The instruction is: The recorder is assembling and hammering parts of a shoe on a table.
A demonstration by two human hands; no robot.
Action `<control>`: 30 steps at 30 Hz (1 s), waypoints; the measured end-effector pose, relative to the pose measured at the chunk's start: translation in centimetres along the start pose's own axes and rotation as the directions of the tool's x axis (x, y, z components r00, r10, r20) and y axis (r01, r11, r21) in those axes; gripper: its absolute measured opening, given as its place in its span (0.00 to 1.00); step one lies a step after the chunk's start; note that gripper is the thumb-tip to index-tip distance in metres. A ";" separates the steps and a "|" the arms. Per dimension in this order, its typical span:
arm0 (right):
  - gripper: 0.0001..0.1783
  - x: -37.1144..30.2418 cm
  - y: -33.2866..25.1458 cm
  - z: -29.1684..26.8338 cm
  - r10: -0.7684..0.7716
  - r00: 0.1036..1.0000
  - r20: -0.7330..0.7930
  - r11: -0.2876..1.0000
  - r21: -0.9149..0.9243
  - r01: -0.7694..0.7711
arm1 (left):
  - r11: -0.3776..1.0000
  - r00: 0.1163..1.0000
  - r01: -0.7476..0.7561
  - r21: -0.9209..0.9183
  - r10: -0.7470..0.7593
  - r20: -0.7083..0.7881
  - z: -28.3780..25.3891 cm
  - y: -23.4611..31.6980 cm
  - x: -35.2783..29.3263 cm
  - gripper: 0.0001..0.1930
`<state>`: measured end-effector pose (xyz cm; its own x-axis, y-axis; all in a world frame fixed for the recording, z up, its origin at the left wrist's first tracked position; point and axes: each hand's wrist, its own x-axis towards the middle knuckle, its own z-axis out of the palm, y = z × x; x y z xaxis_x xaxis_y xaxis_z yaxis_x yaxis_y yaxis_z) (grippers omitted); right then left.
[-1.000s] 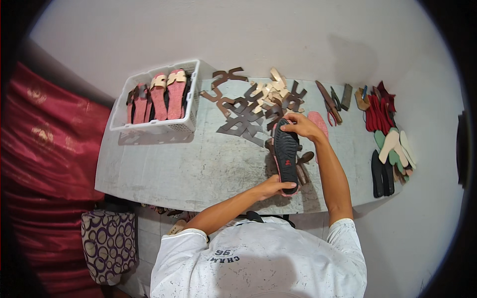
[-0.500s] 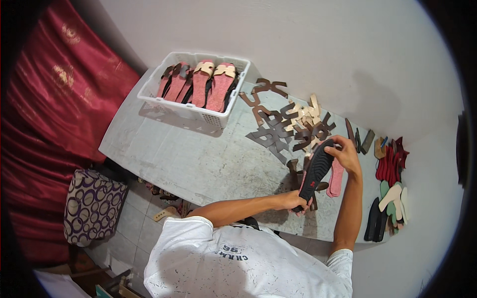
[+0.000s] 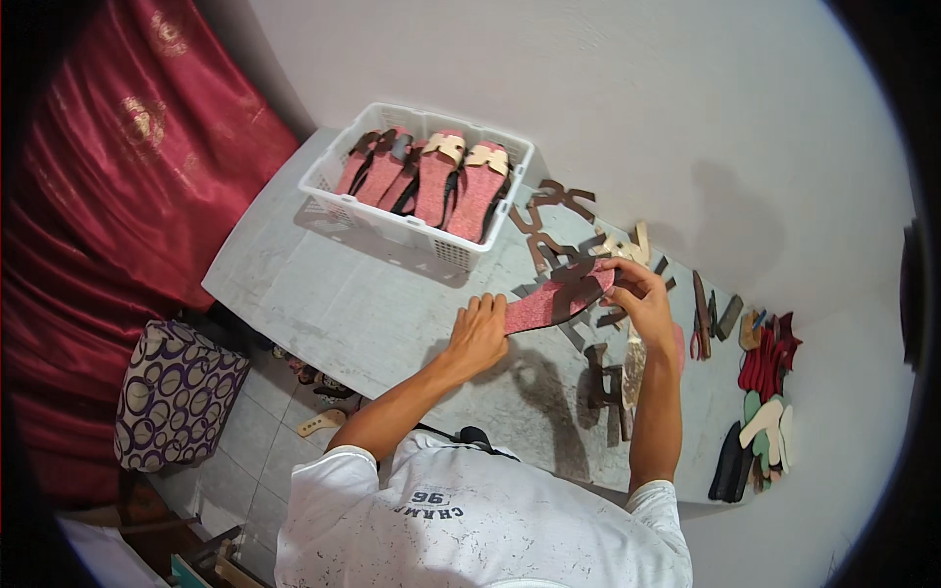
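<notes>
Both hands hold a pink sandal (image 3: 534, 311) with a dark brown strap across it, its pink upper face showing. My left hand (image 3: 478, 328) is closed around the heel end. At the toe end, my right hand (image 3: 639, 294) pinches the sole's edge between thumb and fingers. Beneath and behind the sandal lie loose brown and grey straps (image 3: 557, 250), partly hidden by it. Beside my right forearm, a pink insole (image 3: 678, 338) shows only in part. A cream strap pile (image 3: 627, 243) sits just beyond the right hand.
A white plastic basket (image 3: 417, 230) of pink sandals stands at the table's back left. Hand tools (image 3: 702, 318), red pieces (image 3: 760, 363), pale and green sole pieces (image 3: 767, 423) and black soles (image 3: 730, 461) line the right side. A patterned box-shaped seat (image 3: 181, 392) stands on the floor.
The sandal has swung up and left, turning from its black underside to its pink, strapped face. My left hand has moved far forward and left with it; the right has shifted slightly left.
</notes>
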<state>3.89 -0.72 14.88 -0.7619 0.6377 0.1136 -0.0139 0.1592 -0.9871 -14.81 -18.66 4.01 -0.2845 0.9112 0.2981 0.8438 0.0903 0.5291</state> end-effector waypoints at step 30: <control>0.20 34.8 2.1 17.8 0.038 0.995 0.088 0.985 -0.171 -0.022 | 0.910 0.923 0.355 0.215 -0.304 -0.236 -15.6 -24.2 13.0 0.27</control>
<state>-34.16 8.42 14.79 -0.8157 0.5747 0.0659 0.1142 0.2716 -0.9556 -46.08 -15.24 7.48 -0.6264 0.7189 0.3014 0.7647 0.4920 0.4160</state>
